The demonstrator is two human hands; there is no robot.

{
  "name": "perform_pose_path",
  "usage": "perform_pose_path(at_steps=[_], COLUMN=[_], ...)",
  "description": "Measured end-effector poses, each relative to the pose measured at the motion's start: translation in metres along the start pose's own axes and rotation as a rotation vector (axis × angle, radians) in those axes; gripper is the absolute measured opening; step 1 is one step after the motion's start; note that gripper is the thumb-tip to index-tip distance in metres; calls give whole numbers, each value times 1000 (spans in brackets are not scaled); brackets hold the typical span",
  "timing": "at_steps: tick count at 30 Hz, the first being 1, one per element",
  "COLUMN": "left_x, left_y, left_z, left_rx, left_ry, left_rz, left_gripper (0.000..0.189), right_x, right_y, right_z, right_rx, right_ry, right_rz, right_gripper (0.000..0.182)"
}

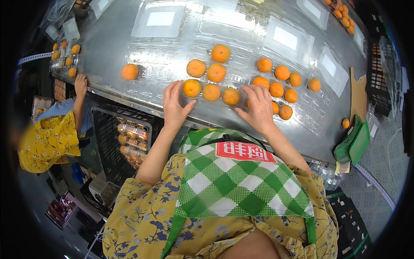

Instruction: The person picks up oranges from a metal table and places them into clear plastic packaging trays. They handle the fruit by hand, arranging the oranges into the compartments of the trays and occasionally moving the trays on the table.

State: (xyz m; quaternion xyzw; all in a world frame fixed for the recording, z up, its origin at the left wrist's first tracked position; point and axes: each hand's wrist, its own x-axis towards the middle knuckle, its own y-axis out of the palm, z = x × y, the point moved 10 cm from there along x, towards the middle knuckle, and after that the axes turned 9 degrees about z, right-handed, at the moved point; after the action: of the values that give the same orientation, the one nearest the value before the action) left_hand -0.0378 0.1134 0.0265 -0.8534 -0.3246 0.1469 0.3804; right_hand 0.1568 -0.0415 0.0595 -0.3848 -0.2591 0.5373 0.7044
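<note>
On a metal table before me lie clear plastic trays with round orange fruits. My left hand (175, 104) is at the near left edge of the middle tray (237, 77), fingers apart, beside an orange fruit (191, 88). My right hand (257, 106) rests over the border between the middle tray and the right tray (312, 111), partly covering fruits there; whether its fingers grip anything I cannot tell. Several fruits sit in the middle tray's cups, among them one at the near right (231, 96). A single fruit (130, 71) sits in the left tray (148, 61).
Lidded trays with white labels (160, 18) lie at the back. A black crate (121, 142) of packed fruit stands below the table at left. Another person's hand (81, 84) rests on the table's left edge. A green plastic container (348, 142) is at the right edge, near a loose fruit (345, 123).
</note>
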Motion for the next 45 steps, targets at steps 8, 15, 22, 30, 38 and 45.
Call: perform_pose_path(at_steps=[8,15,22,30,38,45], left_x=[6,40,90,114,120,120], left_y=[6,-5,-9,22,31,27], left_z=[5,-9,-32,-35,-29,-13], left_rx=[51,27,175,339,307,130], left_ry=[10,74,304,450,521,418], left_rz=[6,-7,235,614,667,646], left_gripper=[74,62,61,61,56,69], right_x=[13,16,18,18,20,22], right_y=[33,39,39,40,41,45], right_z=[10,8,9,7,5,6], right_rx=[-144,-179,-185,-186,-140,-152], right_ry=[-9,7,-10,-2,-19,-36], right_rz=[59,77,64,70,51,84], right_gripper=[69,65,63,63,60,59])
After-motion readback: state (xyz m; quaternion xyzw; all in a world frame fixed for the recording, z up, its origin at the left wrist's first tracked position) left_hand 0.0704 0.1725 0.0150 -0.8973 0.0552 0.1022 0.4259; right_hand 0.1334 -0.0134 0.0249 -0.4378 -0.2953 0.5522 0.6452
